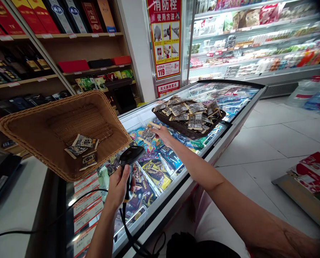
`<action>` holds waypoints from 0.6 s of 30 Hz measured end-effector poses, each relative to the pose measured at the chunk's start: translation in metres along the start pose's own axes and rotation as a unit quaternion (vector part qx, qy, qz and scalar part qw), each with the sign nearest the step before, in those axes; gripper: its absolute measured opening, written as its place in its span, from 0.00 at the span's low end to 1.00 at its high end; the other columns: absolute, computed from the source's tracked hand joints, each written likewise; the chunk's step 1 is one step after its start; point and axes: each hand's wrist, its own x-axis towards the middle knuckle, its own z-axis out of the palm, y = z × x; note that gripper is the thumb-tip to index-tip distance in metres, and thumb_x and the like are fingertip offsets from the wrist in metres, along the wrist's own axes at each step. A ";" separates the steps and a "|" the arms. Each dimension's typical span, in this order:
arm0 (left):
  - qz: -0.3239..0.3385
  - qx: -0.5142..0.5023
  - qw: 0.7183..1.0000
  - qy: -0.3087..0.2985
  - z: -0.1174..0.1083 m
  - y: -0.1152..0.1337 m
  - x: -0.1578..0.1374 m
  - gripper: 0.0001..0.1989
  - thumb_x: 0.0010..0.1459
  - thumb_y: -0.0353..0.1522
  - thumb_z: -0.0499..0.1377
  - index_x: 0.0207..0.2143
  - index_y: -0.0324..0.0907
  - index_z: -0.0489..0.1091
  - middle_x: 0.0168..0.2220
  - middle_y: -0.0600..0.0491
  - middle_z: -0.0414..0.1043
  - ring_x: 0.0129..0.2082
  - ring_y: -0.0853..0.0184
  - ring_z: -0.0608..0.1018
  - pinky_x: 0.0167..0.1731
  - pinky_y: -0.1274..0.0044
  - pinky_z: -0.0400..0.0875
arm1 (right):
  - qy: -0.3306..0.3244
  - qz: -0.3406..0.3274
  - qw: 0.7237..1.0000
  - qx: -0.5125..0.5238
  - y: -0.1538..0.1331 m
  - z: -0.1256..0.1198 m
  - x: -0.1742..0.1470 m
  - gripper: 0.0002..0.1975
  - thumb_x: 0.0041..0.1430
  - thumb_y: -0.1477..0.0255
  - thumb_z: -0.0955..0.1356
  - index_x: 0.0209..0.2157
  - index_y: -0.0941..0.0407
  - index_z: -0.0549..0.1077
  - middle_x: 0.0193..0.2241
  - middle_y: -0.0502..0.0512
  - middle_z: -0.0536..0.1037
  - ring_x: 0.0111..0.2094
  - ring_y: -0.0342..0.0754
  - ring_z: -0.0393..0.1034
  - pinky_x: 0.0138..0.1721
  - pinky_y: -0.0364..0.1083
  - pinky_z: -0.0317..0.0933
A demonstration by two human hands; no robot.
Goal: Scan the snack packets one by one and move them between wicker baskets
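My left hand (119,184) is wrapped round the handle of a black corded barcode scanner (131,154), its head tilted up over the freezer. Between the fingers of my right hand (162,133) is a small clear snack packet (148,133) with pale edges, held above the freezer's glass. Just beyond that hand, a dark brown basket (181,129) heaped with similar packets (196,121) rests on the freezer top. To the left, a larger tan wicker basket (49,123) leans with its inside facing me. A few dark-printed packets (85,141) lie in it.
A glass-topped chest freezer (219,141) full of wrapped ice creams runs ahead. Price labels (88,211) line its near left end. The scanner's cable (55,218) crosses to a white counter (12,215). Shelves (95,34) stand left, a lit fridge (246,46) behind, water bottles (306,89) right.
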 end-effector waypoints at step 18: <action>0.020 0.048 0.997 -0.056 0.002 0.007 -0.004 0.30 0.62 0.61 0.56 0.36 0.42 0.71 0.18 0.53 0.73 0.14 0.67 0.73 0.16 0.77 0.65 | 0.058 0.014 0.998 -0.021 0.005 0.008 0.000 0.26 0.49 0.48 0.78 0.37 0.54 0.76 0.20 0.42 0.62 0.21 0.41 0.54 0.21 0.42 0.49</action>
